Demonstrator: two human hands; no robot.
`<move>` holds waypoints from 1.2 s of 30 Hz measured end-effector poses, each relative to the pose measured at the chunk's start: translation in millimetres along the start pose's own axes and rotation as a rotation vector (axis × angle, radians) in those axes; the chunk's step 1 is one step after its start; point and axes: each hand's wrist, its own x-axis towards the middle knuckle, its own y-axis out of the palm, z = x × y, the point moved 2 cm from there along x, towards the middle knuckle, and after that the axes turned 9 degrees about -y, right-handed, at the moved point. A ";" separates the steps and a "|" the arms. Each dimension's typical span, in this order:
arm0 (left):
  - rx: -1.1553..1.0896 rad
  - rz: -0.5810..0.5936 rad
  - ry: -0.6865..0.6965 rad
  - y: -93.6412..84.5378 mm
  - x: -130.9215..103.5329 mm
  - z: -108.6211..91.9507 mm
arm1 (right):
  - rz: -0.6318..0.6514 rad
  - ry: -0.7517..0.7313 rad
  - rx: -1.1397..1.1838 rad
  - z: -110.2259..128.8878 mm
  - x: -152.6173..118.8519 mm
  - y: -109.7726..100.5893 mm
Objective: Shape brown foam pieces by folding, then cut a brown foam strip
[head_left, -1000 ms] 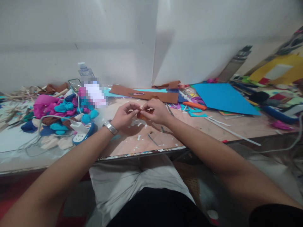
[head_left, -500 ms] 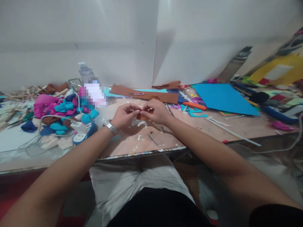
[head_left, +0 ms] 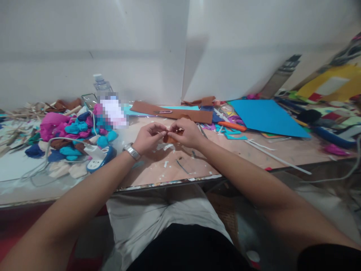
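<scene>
Pinching a small brown piece (head_left: 170, 139) between thumbs and fingertips, the left hand (head_left: 149, 138) and the right hand (head_left: 188, 133) met over the table (head_left: 158, 171) (a slim pink tool (head_left: 165, 111) lay beyond, on a brown strip (head_left: 191, 114)).

We face a pale grey wall (head_left: 84, 30) with an upright seam (head_left: 184, 71) near the middle and a soft shadow (head_left: 196, 54) right of it. Before us runs a long wooden bench (head_left: 153, 171), dimly lit underneath.
</scene>
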 end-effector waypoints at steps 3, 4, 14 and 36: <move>-0.024 0.002 -0.005 1.2 -0.7 -1.1 | -0.004 0.016 -0.005 -0.7 -0.4 0.2; -0.029 0.000 -0.007 1.6 -1.1 -1.6 | -0.003 0.022 -0.005 -1.0 -0.5 0.2; -0.048 0.008 -0.056 3.1 -0.9 -0.9 | -0.010 0.035 -0.014 -1.5 -0.4 1.0; -0.034 0.028 -0.052 3.0 0.5 2.2 | 0.018 0.043 -0.016 -0.5 -0.2 2.6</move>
